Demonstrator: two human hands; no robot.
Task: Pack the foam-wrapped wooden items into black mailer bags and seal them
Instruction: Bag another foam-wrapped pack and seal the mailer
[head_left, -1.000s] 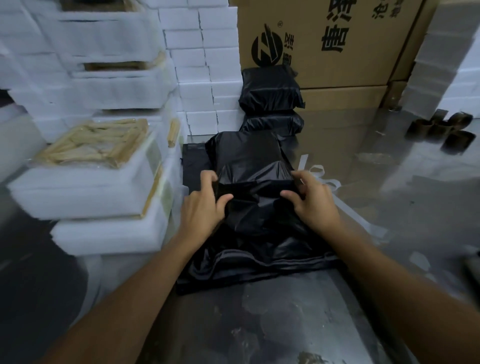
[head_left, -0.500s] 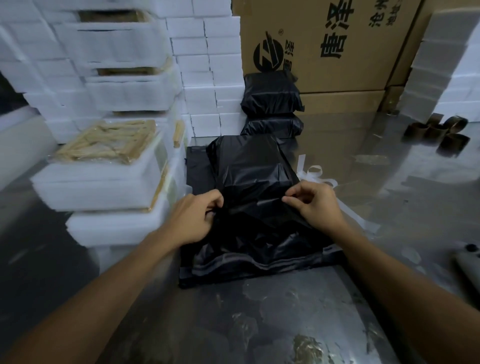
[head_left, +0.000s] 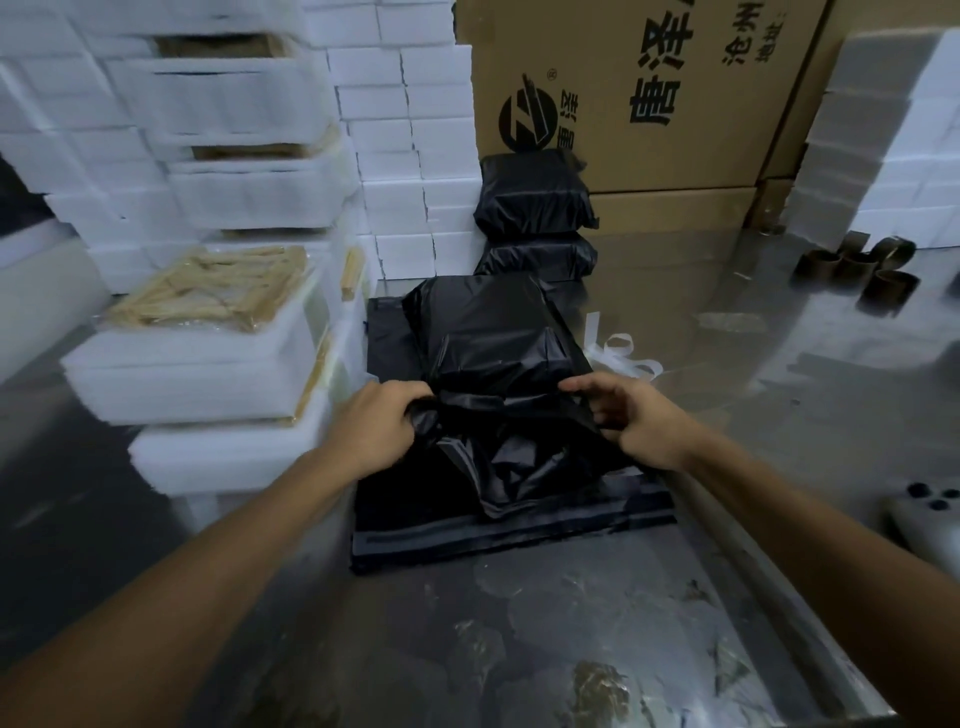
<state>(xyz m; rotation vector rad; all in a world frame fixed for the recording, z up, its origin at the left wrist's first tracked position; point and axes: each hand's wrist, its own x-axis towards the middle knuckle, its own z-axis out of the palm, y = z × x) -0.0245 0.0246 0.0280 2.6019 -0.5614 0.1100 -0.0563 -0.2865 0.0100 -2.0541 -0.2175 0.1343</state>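
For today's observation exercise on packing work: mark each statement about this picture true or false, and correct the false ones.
1. Both hands grip the black mailer bag. True: left hand, right hand.
2. Two packed black parcels are stacked before the cardboard box. True.
3. The foam-wrapped wooden items are piled on the person's right. False: on the left.
4. The empty tape cores lie inside the bag. False: on the table, far right.

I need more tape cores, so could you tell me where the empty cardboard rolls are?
In the head view, the cardboard rolls stand on the table's far right, below the white foam stack.
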